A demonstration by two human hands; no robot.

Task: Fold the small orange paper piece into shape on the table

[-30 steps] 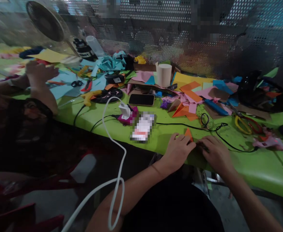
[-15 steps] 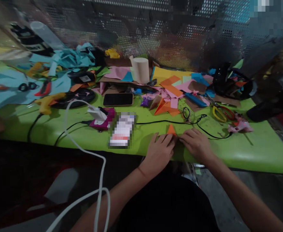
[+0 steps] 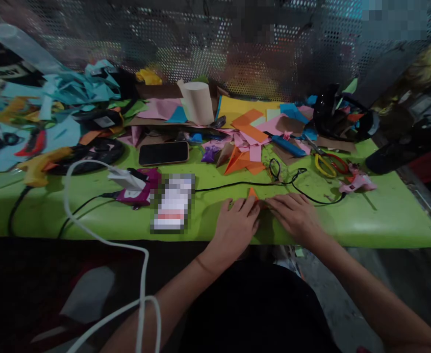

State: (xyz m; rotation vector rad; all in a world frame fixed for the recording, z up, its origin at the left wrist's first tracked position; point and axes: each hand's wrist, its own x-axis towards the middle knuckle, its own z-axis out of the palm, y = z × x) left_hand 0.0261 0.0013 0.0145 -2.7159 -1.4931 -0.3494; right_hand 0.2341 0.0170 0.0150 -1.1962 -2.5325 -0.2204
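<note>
A small piece of folded orange paper (image 3: 252, 192) lies on the green table top, its pointed tip sticking up past my fingers. My left hand (image 3: 237, 223) rests over it with fingers stretched out and a little spread, pressing it down. At the paper's right side, my right hand (image 3: 294, 215) has its fingers held close together, the tips at the paper's edge. Its thumb is hidden. Most of the paper is covered by my hands. Just beyond them runs a thin black cable (image 3: 233, 184).
Left of my hands lie a lit phone (image 3: 173, 203) and a magenta power strip (image 3: 141, 189). Behind are a dark phone (image 3: 164, 153), orange folded paper (image 3: 237, 159) and scissors (image 3: 325, 164). A pink glue gun (image 3: 357, 184) sits right, a yellow one (image 3: 38, 166) left. A white cable (image 3: 127, 246) hangs in front.
The view has shifted, so the table's things appear further left. Both hands stay at the orange paper, and my left hand now covers slightly more of it.
</note>
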